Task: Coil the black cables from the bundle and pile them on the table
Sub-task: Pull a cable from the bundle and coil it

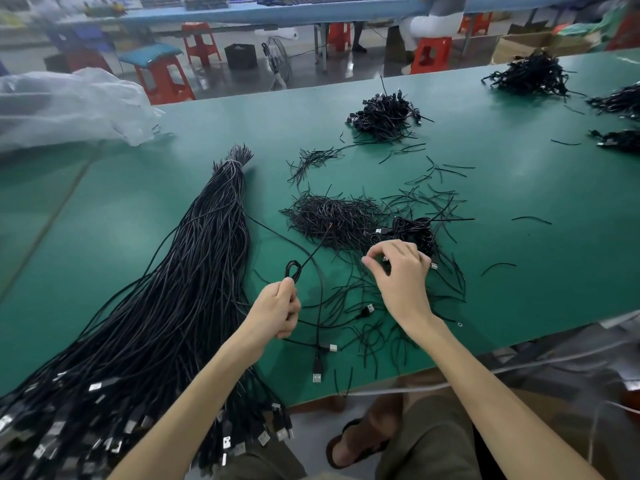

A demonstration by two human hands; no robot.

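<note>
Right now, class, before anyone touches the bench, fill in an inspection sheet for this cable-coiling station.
Surface: green table, matte covering.
Job's things: tied cable bundle at left; coiled-cable pile far centre.
Clutter: heap of short black ties, many more scattered; clear plastic bag far left.
Grips: left hand holds a small cable coil; right hand, fingers curled above the ties, contents unclear.
Cables: loose cable ending in a USB plug near the front edge.
Surroundings: red stools, blue bench behind.

Red stools (162,81) (1 cushioned) on glossy floor (221,81)
</note>
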